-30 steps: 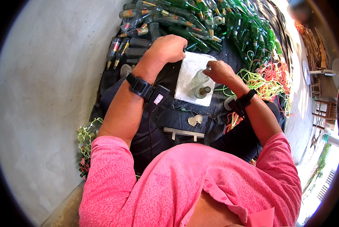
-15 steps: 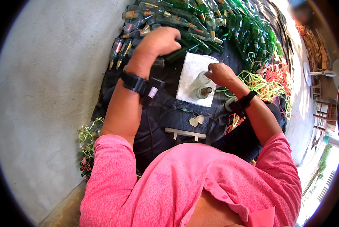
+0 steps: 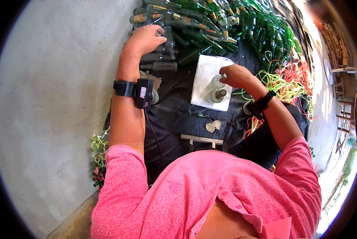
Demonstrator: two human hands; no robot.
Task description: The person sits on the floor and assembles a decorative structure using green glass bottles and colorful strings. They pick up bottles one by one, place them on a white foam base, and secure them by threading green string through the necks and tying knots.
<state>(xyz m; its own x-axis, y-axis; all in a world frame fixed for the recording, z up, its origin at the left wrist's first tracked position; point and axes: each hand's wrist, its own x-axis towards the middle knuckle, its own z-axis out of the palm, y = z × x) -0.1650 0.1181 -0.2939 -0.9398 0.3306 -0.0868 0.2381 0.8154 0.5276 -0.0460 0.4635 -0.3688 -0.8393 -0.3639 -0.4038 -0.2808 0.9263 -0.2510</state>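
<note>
Green glass bottles pile [image 3: 242,28] far; left hand [image 3: 146,38] grasps one clear bottle [image 3: 168,38], right hand [image 3: 236,75] pinches clear bottle [image 3: 216,83] on white slab [image 3: 204,73]; most bottles remain unhandled.

One head-worn fisheye view looks steeply down, close over the pink sleeves [image 3: 210,191] and lap.

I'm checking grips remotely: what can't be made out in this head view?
- Left hand: its fingers curl over a bottle, hiding the grip.
- Right hand: covers the clear bottle top on the white slab.
- Far green bottles: too small and warped at the rim.
</note>
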